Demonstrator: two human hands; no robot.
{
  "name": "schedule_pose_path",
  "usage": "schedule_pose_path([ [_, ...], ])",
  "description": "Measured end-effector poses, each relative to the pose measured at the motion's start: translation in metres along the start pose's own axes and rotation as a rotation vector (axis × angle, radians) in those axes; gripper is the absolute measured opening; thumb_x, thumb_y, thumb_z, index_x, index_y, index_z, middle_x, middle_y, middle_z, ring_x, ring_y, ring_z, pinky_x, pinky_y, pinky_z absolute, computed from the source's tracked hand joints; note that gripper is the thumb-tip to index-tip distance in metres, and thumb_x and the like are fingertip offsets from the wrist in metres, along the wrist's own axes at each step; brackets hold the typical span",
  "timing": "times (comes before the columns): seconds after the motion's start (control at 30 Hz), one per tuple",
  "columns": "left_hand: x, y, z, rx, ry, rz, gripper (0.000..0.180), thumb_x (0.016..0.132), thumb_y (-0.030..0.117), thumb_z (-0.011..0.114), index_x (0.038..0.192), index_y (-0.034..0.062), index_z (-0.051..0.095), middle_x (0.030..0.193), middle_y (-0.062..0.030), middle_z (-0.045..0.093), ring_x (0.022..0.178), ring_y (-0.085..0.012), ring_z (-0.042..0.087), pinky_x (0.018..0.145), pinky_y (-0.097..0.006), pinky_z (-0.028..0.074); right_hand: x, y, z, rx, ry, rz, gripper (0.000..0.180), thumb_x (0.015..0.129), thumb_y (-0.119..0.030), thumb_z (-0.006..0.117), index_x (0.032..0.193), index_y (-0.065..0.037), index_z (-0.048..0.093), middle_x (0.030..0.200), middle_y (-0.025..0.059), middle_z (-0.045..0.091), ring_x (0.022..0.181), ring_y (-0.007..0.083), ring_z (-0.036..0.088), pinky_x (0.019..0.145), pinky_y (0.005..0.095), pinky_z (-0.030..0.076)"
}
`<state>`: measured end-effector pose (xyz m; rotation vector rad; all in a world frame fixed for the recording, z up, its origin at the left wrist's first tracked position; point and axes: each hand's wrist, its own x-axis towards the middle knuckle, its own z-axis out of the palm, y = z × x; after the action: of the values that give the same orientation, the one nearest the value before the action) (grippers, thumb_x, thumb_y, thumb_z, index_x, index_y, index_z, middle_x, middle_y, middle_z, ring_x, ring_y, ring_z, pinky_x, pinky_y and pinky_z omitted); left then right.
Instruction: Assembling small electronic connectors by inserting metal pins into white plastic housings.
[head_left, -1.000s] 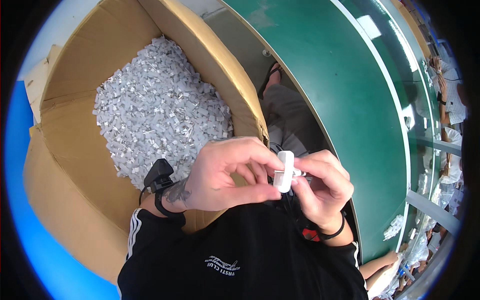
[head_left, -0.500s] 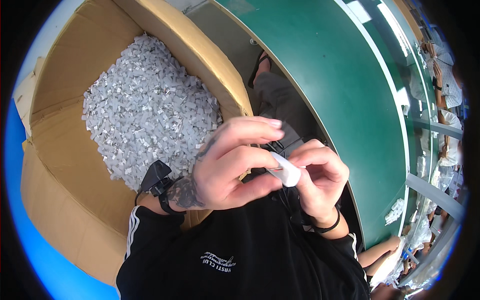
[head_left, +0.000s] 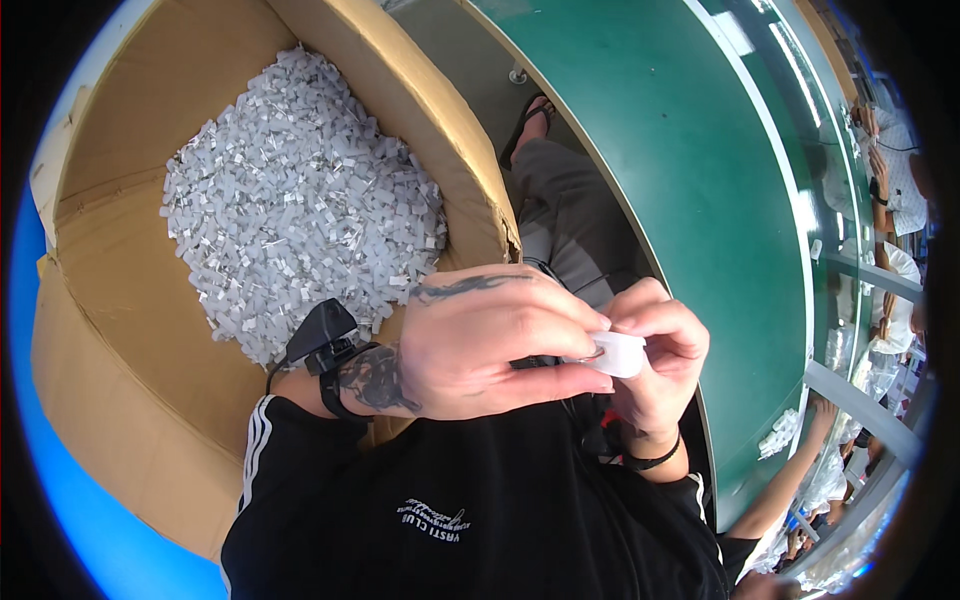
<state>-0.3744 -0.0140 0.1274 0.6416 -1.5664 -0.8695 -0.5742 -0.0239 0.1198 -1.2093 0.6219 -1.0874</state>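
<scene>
Where the view begins on its left, a large cardboard box stands open on a blue floor, and it serves as the landmark for everything else. Inside the box, toward its far wall, lies a heap of small white plastic parts, loose and piled against the cardboard. Just right of the box's near corner, the person's left hand is raised in front of the chest, wearing a black wrist device on a strap; its fingers are curled together and pinch a small white part from the left side. Directly right of that, farther still from the box, the right hand meets it, fingers closed on the same white part from the right and from above, a dark band around its wrist. Both hands therefore grip the one piece between them, held over the person's black shirt and lap. Beyond the box's right wall, a long green conveyor belt runs away toward the upper right. At the belt's far side, well apart from the box, other people's arms and sleeves show at the edge of the view, blurred and small.
</scene>
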Motion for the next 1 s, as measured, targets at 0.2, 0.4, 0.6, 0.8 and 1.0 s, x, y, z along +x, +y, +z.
schedule_pose_path([
  [0.2, -0.004, -0.004, 0.006, -0.071, 0.056, 0.005, 0.034, 0.065, -0.001, 0.084, 0.093, -0.0013, 0.065, 0.095, -0.0182, 0.066, 0.077, -0.0220, 0.067, 0.064, -0.027, 0.054, -0.001, -0.005, 0.015, 0.051, 0.121, -0.006, 0.011, 0.078, 0.000, 0.071, 0.086, 0.001, 0.064, 0.087, 0.0126, 0.061, 0.074, 0.0146, 0.058, 0.065, 0.0252, 0.047],
  [0.4, -0.006, 0.000, 0.008, 0.002, 0.067, -0.011, 0.036, 0.064, 0.001, 0.085, 0.092, -0.0047, 0.063, 0.096, -0.0207, 0.067, 0.078, -0.0231, 0.069, 0.061, -0.028, 0.054, -0.008, -0.003, 0.004, -0.230, 0.080, -0.108, 0.012, 0.079, -0.003, 0.072, 0.087, 0.001, 0.064, 0.084, 0.0112, 0.061, 0.072, 0.0144, 0.058, 0.064, 0.0244, 0.046],
  [0.6, -0.014, -0.009, 0.013, -0.032, 0.134, 0.082, 0.039, 0.066, 0.003, 0.085, 0.096, -0.0056, 0.060, 0.095, -0.0239, 0.067, 0.078, -0.0246, 0.069, 0.061, -0.027, 0.054, -0.015, 0.002, 0.012, -0.067, 0.147, -0.017, 0.014, 0.078, -0.002, 0.072, 0.089, 0.001, 0.064, 0.085, 0.0109, 0.062, 0.072, 0.0142, 0.059, 0.064, 0.0239, 0.047],
  [0.8, -0.013, -0.007, 0.006, 0.054, 0.082, 0.128, 0.038, 0.067, 0.004, 0.084, 0.096, -0.0043, 0.061, 0.094, -0.0233, 0.067, 0.079, -0.0250, 0.069, 0.062, -0.027, 0.054, -0.015, 0.002, 0.014, -0.024, 0.144, 0.003, 0.015, 0.078, 0.000, 0.072, 0.090, 0.001, 0.063, 0.085, 0.0109, 0.061, 0.074, 0.0137, 0.059, 0.065, 0.0232, 0.048],
  [1.0, -0.017, -0.005, 0.009, -0.027, 0.145, 0.040, 0.036, 0.070, 0.006, 0.083, 0.098, -0.0037, 0.061, 0.096, -0.0241, 0.066, 0.081, -0.0253, 0.069, 0.065, -0.029, 0.056, -0.013, 0.000, 0.019, -0.030, 0.160, 0.011, 0.018, 0.077, 0.004, 0.072, 0.092, 0.002, 0.064, 0.087, 0.0116, 0.062, 0.074, 0.0136, 0.059, 0.065, 0.0229, 0.048],
])
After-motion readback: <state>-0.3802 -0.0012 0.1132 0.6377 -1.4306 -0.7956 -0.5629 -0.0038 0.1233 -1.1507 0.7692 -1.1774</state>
